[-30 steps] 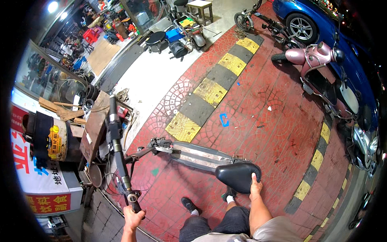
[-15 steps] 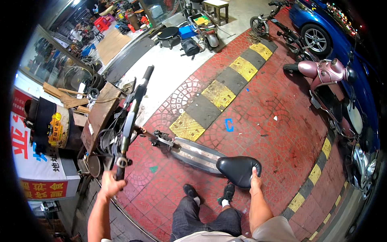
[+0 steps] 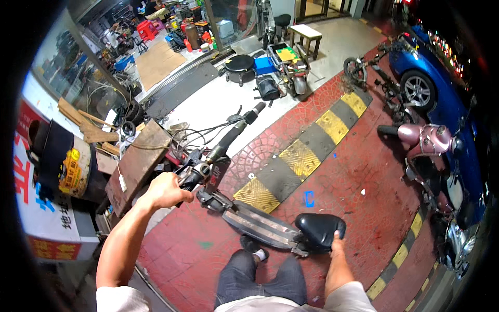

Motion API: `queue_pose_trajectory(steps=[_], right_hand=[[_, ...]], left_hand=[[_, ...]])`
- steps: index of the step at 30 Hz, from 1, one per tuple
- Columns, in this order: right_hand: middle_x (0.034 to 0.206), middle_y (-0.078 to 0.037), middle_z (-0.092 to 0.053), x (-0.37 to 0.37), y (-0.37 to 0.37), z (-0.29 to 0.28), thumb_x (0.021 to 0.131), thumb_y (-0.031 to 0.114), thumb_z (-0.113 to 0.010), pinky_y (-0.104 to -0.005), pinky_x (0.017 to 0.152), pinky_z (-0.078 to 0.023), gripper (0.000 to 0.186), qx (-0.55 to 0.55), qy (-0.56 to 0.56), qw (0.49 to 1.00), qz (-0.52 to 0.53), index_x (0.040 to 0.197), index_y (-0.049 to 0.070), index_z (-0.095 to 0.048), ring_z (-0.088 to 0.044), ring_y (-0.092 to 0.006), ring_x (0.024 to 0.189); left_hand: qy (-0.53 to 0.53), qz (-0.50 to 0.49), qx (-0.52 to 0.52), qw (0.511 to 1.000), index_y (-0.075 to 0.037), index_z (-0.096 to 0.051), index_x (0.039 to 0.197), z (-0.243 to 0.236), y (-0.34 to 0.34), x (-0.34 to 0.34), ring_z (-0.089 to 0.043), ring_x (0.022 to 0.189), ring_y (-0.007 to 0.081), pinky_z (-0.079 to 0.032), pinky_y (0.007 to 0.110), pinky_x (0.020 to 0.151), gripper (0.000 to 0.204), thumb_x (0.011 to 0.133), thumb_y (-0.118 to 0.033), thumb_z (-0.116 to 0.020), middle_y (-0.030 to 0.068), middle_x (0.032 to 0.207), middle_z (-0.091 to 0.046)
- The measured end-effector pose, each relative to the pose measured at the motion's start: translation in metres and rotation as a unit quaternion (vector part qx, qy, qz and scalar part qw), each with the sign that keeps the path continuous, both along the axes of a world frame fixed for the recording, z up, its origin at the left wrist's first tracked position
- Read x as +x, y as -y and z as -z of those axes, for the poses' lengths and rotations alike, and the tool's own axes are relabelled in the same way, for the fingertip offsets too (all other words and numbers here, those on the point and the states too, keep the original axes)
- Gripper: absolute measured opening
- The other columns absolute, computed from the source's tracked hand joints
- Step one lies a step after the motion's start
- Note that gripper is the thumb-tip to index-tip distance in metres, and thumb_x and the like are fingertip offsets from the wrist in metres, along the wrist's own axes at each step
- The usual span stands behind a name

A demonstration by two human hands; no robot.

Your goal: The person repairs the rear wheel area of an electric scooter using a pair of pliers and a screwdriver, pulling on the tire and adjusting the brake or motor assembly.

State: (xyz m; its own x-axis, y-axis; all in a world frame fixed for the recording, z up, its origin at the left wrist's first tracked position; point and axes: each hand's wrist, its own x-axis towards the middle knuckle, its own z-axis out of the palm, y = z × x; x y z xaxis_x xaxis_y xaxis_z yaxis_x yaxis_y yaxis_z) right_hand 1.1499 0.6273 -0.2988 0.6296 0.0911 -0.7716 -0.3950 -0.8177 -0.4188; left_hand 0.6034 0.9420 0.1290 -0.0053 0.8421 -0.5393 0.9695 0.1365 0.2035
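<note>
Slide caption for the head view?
Left hand on the handlebar, right hand on the black saddle of a scooter on red paving.

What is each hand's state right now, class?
Left hand: closed, holding the near end of the black tubular handlebar.
Right hand: closed, holding the edge of the black, rounded, padded seat.

The single fisheye view looks steeply down and forward from head height, near to the left hand [image 3: 167, 190], right hand [image 3: 337, 244] and scooter [image 3: 260, 226], reaching across red paving [image 3: 358, 166] to the blue car [image 3: 446, 112] farther off.
</note>
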Motion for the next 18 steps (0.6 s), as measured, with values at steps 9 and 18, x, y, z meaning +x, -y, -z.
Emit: queue_pose_trajectory(steps=[9,18], right_hand=[[0.159,-0.036,-0.043,-0.009,-0.116,0.032,0.099,0.060,-0.065,-0.0481,0.125,-0.034,0.098,-0.129,0.135,0.980,-0.068,0.158,-0.012,-0.033,-0.043,-0.0474,0.149],[0.154,-0.031,-0.051,-0.013,-0.304,0.074,0.097,0.047,-0.075,-0.0520,0.121,-0.041,0.087,-0.206,0.043,0.976,-0.062,0.160,0.003,-0.035,-0.049,-0.0467,0.145]], left_hand=[[0.036,-0.018,-0.024,0.999,0.002,-0.071,0.072,0.008,-0.167,0.016,-0.064,0.060,0.0202,-0.051,0.037,0.060,0.036,0.066,-0.030,-0.088,0.0103,0.065,-0.066],[0.020,-0.088,-0.133,0.987,0.004,-0.078,0.090,0.147,-0.404,0.054,-0.070,0.075,0.0230,-0.056,0.038,0.072,0.050,0.064,-0.036,-0.093,0.0141,0.085,-0.076]])
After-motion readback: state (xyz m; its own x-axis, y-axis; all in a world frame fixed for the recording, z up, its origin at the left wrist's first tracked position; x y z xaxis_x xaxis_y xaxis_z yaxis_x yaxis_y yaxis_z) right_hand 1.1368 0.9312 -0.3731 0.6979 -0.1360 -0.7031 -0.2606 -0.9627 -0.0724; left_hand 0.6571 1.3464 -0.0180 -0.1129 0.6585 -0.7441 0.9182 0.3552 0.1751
